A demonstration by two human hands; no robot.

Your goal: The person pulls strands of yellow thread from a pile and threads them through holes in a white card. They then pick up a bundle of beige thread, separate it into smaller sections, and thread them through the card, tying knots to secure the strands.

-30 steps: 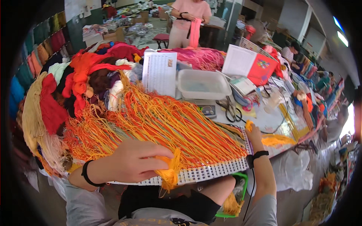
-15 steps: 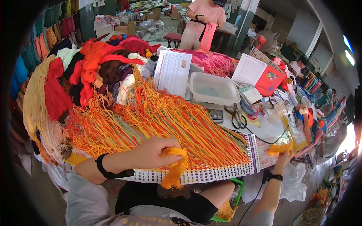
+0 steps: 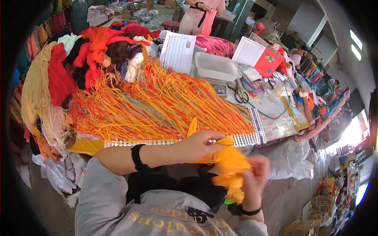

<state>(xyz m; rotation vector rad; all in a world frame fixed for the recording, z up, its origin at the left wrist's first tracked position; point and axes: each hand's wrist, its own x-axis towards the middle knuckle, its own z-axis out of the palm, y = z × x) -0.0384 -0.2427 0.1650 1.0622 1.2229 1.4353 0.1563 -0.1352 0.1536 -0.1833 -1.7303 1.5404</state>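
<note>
In front of my lap, off the table's near edge, my left hand (image 3: 204, 145) is closed on a hank of orange-yellow yarn (image 3: 228, 161). Part of the yarn sticks up behind this hand, and the rest hangs toward the right. My right hand (image 3: 256, 175), smeared by motion, grips the lower right part of the bunched yarn. Where one bunch ends and the other starts cannot be made out. Just beyond my hands, many orange, yellow and red yarn strands (image 3: 169, 106) lie across the table, their near ends along a white punched strip (image 3: 260, 126).
Heaped yarn hanks (image 3: 59, 74) fill the table's left. Behind the strands are a printed sheet (image 3: 177, 51), a clear plastic tub (image 3: 216, 67) and scissors (image 3: 240, 92). A red booklet (image 3: 269, 63) stands farther right. Across the table, a person (image 3: 201, 17) holds pink yarn.
My right hand has come in from the table's right end with its yellow yarn to meet the left. My left hand has moved right with its hank. The view has shifted.
</note>
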